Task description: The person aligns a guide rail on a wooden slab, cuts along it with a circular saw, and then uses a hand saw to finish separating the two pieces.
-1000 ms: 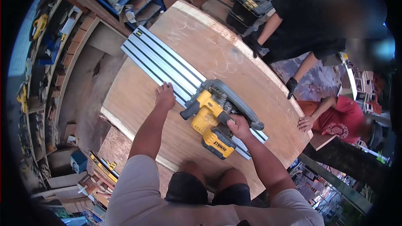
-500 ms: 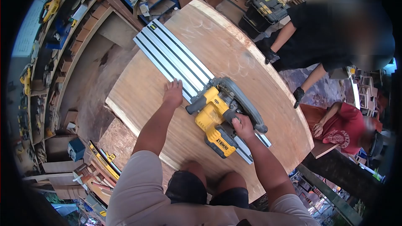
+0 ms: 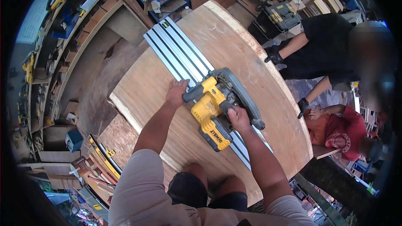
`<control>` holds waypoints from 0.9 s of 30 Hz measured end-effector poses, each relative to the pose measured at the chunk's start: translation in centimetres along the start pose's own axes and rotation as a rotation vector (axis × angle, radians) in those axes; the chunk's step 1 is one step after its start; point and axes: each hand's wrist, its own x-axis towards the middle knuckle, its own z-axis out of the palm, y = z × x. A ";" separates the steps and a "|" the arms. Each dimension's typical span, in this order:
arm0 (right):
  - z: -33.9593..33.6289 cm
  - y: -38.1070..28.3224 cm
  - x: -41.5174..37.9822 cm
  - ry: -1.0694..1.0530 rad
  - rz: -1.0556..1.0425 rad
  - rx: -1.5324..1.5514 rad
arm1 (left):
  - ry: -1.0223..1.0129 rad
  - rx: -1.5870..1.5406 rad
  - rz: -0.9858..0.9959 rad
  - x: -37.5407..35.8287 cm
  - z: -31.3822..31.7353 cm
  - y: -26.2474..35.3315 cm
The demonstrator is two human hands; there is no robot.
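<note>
A yellow and black cordless track saw sits on a silver guide rail with dark strips. The rail lies across a broad wooden slab with pale live edges and faint chalk marks. My right hand is wrapped round the saw's rear handle. Fingers extended, my left hand rests on the rail's left edge, close beside the saw's front. The saw's body covers the middle of the rail, and its blade is hidden.
Across the slab, a person in black has gloved hands at its far edge. Another person in red is at the right. Curved shelves with tools stand left. A black toolbox sits behind the slab.
The saw has slid a short way along the rail toward its far end, with my right hand on it. It is closer to my left hand. The view has shifted slightly.
</note>
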 end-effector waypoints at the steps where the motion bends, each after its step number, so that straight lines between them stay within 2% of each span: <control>1: 0.0 0.1 0.0 -0.003 0.017 0.009 | -0.017 -0.030 -0.012 -0.2 -0.3 0.4; 5: 0.3 0.6 0.0 0.014 -0.001 0.014 | 0.070 -0.095 0.036 -0.8 1.6 0.6; 7: 0.3 0.9 0.0 -0.019 0.025 -0.022 | 0.175 -0.197 0.127 -1.4 2.4 0.5; 11: 0.8 1.9 0.1 -0.019 0.013 -0.033 | 0.165 -0.235 0.107 -2.0 2.9 0.4; 13: 1.0 2.3 0.1 -0.002 0.005 0.018 | 0.094 -0.540 -0.046 -2.3 2.1 0.1; 14: 1.2 2.5 0.2 -0.006 0.000 0.016 | 0.099 -0.542 -0.050 -2.4 3.2 -1.5; 16: 1.4 3.1 0.3 0.036 -0.036 -0.014 | 0.481 -0.168 -0.232 -2.8 5.5 -4.8; 17: 1.4 3.2 0.4 0.031 -0.038 -0.018 | 0.482 -0.171 -0.237 -3.3 5.9 -5.4; 19: 1.5 3.2 0.4 0.029 -0.044 0.003 | 0.039 -0.113 -0.742 -5.1 3.2 -4.6; 20: 1.5 3.3 0.5 0.028 -0.047 0.002 | 0.042 -0.114 -0.744 -5.7 2.9 -4.3; 22: 1.6 3.5 0.6 0.032 -0.064 0.025 | -0.270 -0.035 -0.670 -6.8 2.9 -3.7; 27: 2.1 4.4 0.6 0.041 -0.095 0.077 | -0.295 0.012 -0.636 -7.2 4.6 -3.2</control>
